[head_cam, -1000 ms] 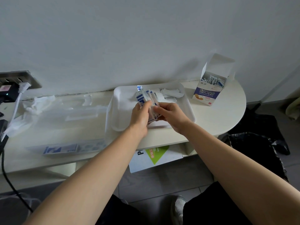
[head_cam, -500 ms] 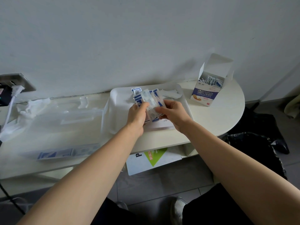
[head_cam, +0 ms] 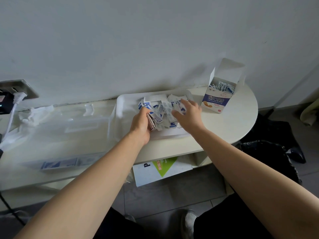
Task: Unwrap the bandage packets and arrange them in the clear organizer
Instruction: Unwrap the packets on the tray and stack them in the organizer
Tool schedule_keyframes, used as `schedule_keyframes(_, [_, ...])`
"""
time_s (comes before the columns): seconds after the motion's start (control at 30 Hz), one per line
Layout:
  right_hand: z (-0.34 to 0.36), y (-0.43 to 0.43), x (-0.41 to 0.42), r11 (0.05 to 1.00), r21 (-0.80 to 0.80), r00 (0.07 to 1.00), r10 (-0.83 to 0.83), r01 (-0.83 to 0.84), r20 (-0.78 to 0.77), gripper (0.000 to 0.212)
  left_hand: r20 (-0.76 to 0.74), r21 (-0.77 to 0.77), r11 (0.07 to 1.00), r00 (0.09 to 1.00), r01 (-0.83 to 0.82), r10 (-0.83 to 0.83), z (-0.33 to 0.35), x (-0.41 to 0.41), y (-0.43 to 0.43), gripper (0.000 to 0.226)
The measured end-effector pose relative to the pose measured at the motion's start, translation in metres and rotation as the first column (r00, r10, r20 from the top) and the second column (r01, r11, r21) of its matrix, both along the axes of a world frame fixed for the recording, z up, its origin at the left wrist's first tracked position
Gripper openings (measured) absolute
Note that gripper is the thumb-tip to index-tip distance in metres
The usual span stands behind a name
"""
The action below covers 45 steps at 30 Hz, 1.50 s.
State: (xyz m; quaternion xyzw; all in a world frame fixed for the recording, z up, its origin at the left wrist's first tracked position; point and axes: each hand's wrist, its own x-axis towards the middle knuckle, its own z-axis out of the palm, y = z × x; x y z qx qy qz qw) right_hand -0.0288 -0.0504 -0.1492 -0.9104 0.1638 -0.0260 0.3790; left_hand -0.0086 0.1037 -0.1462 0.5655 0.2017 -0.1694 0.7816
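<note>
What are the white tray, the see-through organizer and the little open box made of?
The white tray is probably smooth plastic: rounded moulded rim, faint sheen. The clear organizer is likely transparent plastic: the table shows through it. The box looks like thin printed cardboard: creased flaps, sharp folds.

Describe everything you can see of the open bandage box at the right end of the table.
The bandage box is a small cardboard carton, white with a blue front band printed CHUANGKOUTIE and a bandage picture. Its lid flap stands open, and blue-and-white bandage packets stick up inside. It stands upright, turned slightly, on the table near the wall, right of the white tray. The right hand is near but apart from it.
</note>
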Motion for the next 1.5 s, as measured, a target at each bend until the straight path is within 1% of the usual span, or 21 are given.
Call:
schedule_keyframes(0.03, [0.003, 0.004, -0.002, 0.998, -0.062, 0.998, 0.01, -0.006, 0.062, 0.055, -0.003, -0.04, 0.999, 1.0, 0.001, -0.001, 0.001, 0.0, 0.001, 0.017])
schedule_keyframes(0.07, [0.006, 0.009, -0.003, 0.997, -0.075, 0.989, 0.034, -0.023, 0.142, 0.052, -0.01, -0.076, 0.997, 1.0, 0.003, -0.004, 0.003, -0.001, 0.002, 0.019])
schedule_keyframes(0.13, [0.012, 0.019, -0.007, 0.993, -0.047, 0.959, 0.12, -0.112, 0.258, 0.04, -0.013, -0.132, 0.991, 1.0, 0.023, -0.025, 0.007, -0.002, 0.001, 0.021])
schedule_keyframes(0.17, [0.013, 0.024, -0.009, 0.984, -0.043, 0.944, 0.179, -0.174, 0.278, 0.034, -0.016, -0.162, 0.986, 0.999, 0.03, -0.033, 0.009, -0.003, 0.001, 0.022])
schedule_keyframes(0.23, [0.015, 0.033, -0.013, 0.95, -0.086, 0.917, 0.311, -0.299, 0.249, 0.03, -0.021, -0.218, 0.975, 0.999, 0.038, -0.044, 0.01, -0.004, 0.002, 0.021])
schedule_keyframes(0.3, [0.013, 0.039, -0.014, 0.921, -0.16, 0.904, 0.383, -0.356, 0.189, 0.034, -0.029, -0.274, 0.961, 0.998, 0.037, -0.047, 0.01, -0.004, 0.003, 0.019])
schedule_keyframes(0.33, [0.012, 0.041, -0.014, 0.918, -0.16, 0.903, 0.388, -0.362, 0.183, 0.034, -0.031, -0.299, 0.954, 0.999, 0.031, -0.043, 0.01, -0.004, 0.004, 0.019])
schedule_keyframes(0.47, [0.009, 0.042, -0.014, 0.908, 0.026, 0.876, 0.395, -0.418, 0.276, 0.017, 0.008, -0.35, 0.935, 0.998, 0.056, -0.057, 0.008, -0.005, 0.009, 0.034])
schedule_keyframes(0.53, [0.008, 0.042, -0.013, 0.913, 0.063, 0.882, 0.369, -0.403, 0.291, 0.011, 0.017, -0.319, 0.944, 0.996, 0.083, -0.082, 0.009, -0.003, 0.011, 0.039])
schedule_keyframes(0.57, [0.01, 0.042, -0.012, 0.92, 0.1, 0.894, 0.336, -0.379, 0.295, 0.012, 0.031, -0.278, 0.955, 0.994, 0.105, -0.1, 0.01, -0.003, 0.011, 0.037])
schedule_keyframes(0.63, [0.011, 0.039, -0.01, 0.934, 0.199, 0.928, 0.233, -0.297, 0.289, 0.02, 0.08, -0.17, 0.975, 0.988, 0.144, -0.132, 0.013, -0.006, 0.009, 0.022])
schedule_keyframes(0.67, [0.013, 0.037, -0.009, 0.93, 0.265, 0.944, 0.182, -0.257, 0.276, 0.02, 0.108, -0.104, 0.984, 0.985, 0.144, -0.132, 0.013, -0.006, 0.008, 0.014])
schedule_keyframes(0.73, [0.015, 0.031, -0.008, 0.874, 0.439, 0.968, 0.119, -0.207, 0.22, 0.013, 0.188, 0.007, 0.994, 0.976, 0.108, -0.108, 0.01, -0.009, 0.009, 0.003])
schedule_keyframes(0.8, [0.015, 0.027, -0.009, 0.816, 0.543, 0.979, 0.133, -0.198, 0.157, 0.009, 0.249, 0.051, 0.994, 0.962, 0.1, -0.109, 0.006, -0.01, 0.011, 0.009])
schedule_keyframes(0.93, [0.012, 0.027, -0.012, 0.782, 0.599, 0.985, 0.147, -0.174, 0.094, 0.012, 0.235, 0.091, 0.995, 0.969, 0.048, -0.068, 0.007, -0.012, 0.009, 0.011])
schedule_keyframes(1.07, [0.012, 0.028, -0.013, 0.756, 0.639, 0.989, 0.134, -0.144, 0.064, 0.015, 0.198, 0.07, 0.997, 0.979, 0.026, -0.04, 0.013, -0.016, 0.005, 0.011])
schedule_keyframes(1.2, [0.014, 0.027, -0.013, 0.781, 0.6, 0.978, 0.21, -0.171, 0.006, 0.015, 0.196, 0.089, 0.995, 0.979, 0.037, -0.054, 0.016, -0.018, 0.007, 0.01])
schedule_keyframes(1.27, [0.014, 0.028, -0.014, 0.81, 0.553, 0.976, 0.217, -0.195, 0.027, 0.015, 0.19, 0.089, 0.995, 0.98, 0.045, -0.062, 0.019, -0.02, 0.01, 0.011])
schedule_keyframes(1.37, [0.016, 0.028, -0.012, 0.893, 0.405, 0.98, 0.18, -0.198, 0.084, 0.013, 0.225, 0.151, 0.988, 0.972, 0.033, -0.067, 0.02, -0.021, 0.018, 0.021])
schedule_keyframes(1.43, [0.018, 0.028, -0.011, 0.899, 0.384, 0.977, 0.199, -0.212, 0.075, 0.015, 0.232, 0.183, 0.983, 0.972, 0.004, -0.047, 0.02, -0.02, 0.024, 0.022])
schedule_keyframes(1.5, [0.021, 0.029, -0.011, 0.891, 0.379, 0.967, 0.249, -0.25, 0.053, 0.017, 0.221, 0.162, 0.987, 0.975, -0.007, -0.03, 0.021, -0.02, 0.03, 0.019])
